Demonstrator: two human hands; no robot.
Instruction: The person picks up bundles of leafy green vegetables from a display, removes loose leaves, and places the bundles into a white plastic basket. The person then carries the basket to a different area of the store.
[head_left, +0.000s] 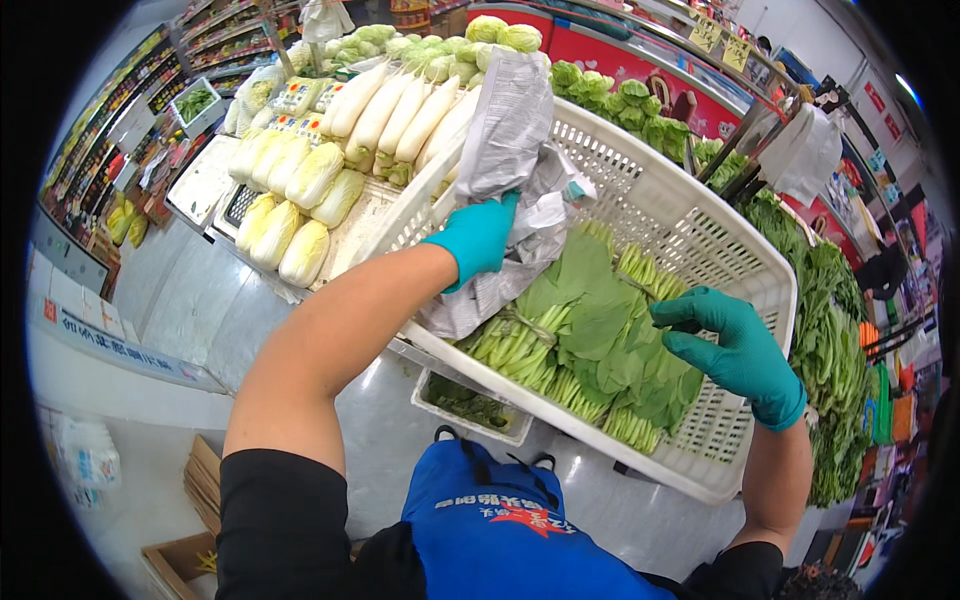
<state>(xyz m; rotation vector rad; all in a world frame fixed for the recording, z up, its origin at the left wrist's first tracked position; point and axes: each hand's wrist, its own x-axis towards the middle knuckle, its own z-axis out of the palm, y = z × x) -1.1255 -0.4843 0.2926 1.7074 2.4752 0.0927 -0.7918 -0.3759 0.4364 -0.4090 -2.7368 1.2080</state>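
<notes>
A white plastic crate (675, 202) with slotted walls lies before me, holding tied bundles of leafy greens (600, 322) with pale stems. Crumpled newspaper sheets (504, 120) cover its left part and rise over the far rim. In a teal glove, my left hand (480, 236) grips the newspaper near the crate's left side. My right hand (731, 349), also gloved in teal, is held over the right end of the greens. Its fingers are curled with a gap to the thumb, and nothing shows between them.
Napa cabbages (289, 180) and white radishes (405, 112) lie on the stand at the left. Lettuces (630, 101) line the far side; loose leafy greens (817, 322) are heaped at the right. Below the crate's near edge sits a small white bin (517, 427) with leaf scraps.
</notes>
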